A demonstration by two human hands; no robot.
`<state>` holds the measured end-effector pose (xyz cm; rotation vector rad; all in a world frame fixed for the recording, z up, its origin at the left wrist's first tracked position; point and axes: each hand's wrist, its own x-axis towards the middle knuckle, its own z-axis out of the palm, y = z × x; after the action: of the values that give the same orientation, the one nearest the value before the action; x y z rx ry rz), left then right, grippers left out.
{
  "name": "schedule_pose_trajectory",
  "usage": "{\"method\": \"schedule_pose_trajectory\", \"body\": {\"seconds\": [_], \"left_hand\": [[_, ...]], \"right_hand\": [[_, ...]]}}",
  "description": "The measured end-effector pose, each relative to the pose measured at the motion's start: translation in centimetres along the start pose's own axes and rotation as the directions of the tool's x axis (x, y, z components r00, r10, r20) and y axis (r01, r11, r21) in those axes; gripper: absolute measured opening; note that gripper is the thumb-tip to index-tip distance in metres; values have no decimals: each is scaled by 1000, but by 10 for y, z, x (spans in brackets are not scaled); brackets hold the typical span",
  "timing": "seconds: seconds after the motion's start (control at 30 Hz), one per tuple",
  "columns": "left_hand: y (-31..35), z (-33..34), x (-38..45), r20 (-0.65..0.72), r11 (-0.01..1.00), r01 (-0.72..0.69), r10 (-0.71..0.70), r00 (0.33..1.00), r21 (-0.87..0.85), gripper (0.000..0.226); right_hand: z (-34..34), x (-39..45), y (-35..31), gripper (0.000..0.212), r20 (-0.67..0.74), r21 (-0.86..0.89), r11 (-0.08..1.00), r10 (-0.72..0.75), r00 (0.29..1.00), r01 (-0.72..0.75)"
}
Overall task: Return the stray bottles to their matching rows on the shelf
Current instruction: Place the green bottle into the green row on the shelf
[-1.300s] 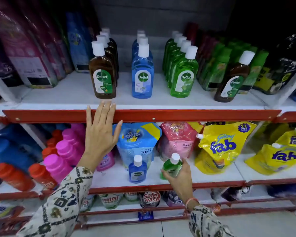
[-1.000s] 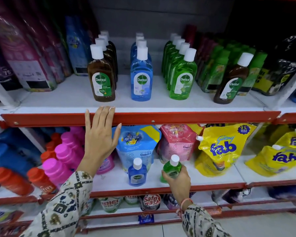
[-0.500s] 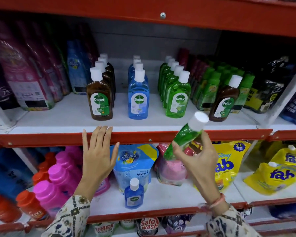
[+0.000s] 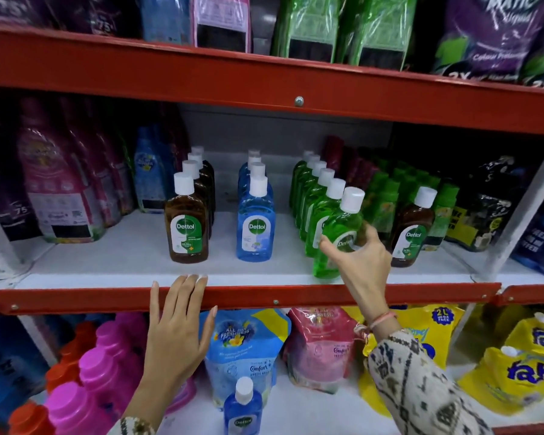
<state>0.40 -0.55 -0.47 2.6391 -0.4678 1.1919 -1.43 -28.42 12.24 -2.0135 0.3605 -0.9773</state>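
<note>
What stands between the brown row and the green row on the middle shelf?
The blue Dettol row, in the head view. Bare white shelf separates it from the brown row and the green row on either side.

Pink jugs [image 4: 107, 365] stand left of yellow fab pouches [image 4: 522, 372] on the lower level.

Open shelf [image 4: 132, 262] between brown [image 4: 187, 227], blue rows [image 4: 254, 227]

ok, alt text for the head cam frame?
The right hand sets a green Dettol bottle at the front of the green row on the middle shelf. The left hand rests on the red shelf edge; a small blue Dettol bottle stands stray below.
</note>
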Motion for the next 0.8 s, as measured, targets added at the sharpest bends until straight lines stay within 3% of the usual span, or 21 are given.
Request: {"method": "schedule_pose_trajectory", "body": {"seconds": [0.33, 0.47, 0.53, 0.67, 0.8], "left_hand": [[0, 4, -1, -32, 1000, -7, 7, 999, 17, 54], [1, 3, -1, -32, 1000, -1, 2, 999, 13, 54], [2, 2, -1, -30, 1000, -3, 4, 1000, 14, 54], [2, 0, -2, -23, 1000, 4, -4, 1000, 7, 52], [2, -1, -2, -16, 1000, -3, 3, 1000, 12, 50]], "right_hand": [[13, 13, 23, 54, 53, -39, 999, -4, 999, 6], [12, 6, 29, 77, 84, 2, 1000, 7, 996, -7], [13, -10, 30, 88, 4, -7, 1000, -13, 1000, 13], [21, -66, 33, 60, -163, 89, 975, -188, 969, 204], [41, -131, 51, 50, -34, 110, 968, -223, 974, 226]]}}
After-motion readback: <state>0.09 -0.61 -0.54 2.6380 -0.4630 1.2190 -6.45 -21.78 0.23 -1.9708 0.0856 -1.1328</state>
